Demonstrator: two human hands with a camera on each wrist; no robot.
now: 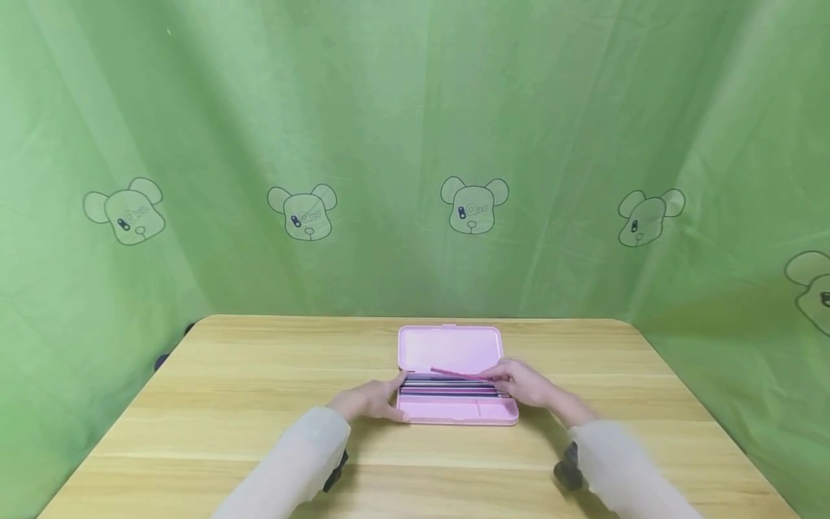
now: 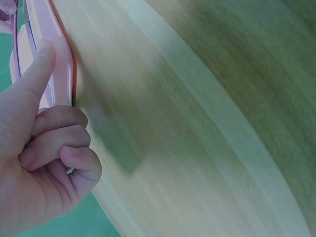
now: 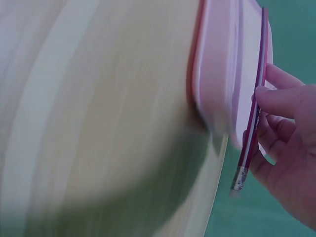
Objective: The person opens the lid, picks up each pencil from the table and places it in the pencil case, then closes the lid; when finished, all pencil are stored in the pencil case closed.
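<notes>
A pink pencil case (image 1: 437, 409) lies on the table with its lid (image 1: 447, 347) folded back. Several dark and pinkish pencils (image 1: 441, 390) lie side by side across its tray. At the case's left end, my left hand (image 1: 371, 398) holds the edge; the left wrist view shows one digit stretched along the case wall and the other fingers curled. My right hand (image 1: 524, 383) is over the right end, pinching a dark red striped pencil (image 3: 256, 98) between thumb and fingers. This pencil slants above the row, its metal ferrule and eraser end (image 3: 239, 181) sticking out below the fingers.
A wooden table (image 1: 259, 360) carries the case near its far middle. Along the case's front runs a narrow compartment with a divider (image 1: 478, 409). Green curtains (image 1: 382, 144) printed with bear heads hang behind and at both sides. Dark wrist devices (image 1: 569, 467) sit under the sleeves.
</notes>
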